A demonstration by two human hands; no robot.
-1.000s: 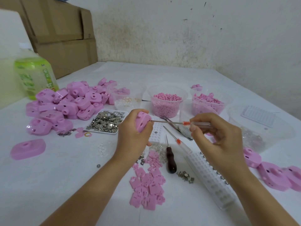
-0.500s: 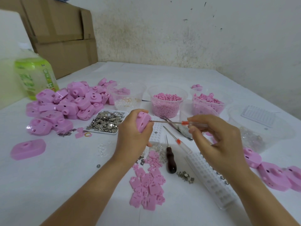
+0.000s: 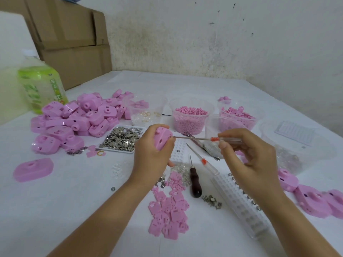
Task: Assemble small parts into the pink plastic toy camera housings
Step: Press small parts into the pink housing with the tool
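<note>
housings (image 3: 74, 123) left, tubs (image 3: 191, 117) behind awl (image 3: 194, 184)

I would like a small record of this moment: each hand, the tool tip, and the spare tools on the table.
left hand: grips a housing
right hand: pinches a screwdriver
tool tip: at the housing's right side
spare tools: second screwdriver and awl lie on the table, between the hands
</note>
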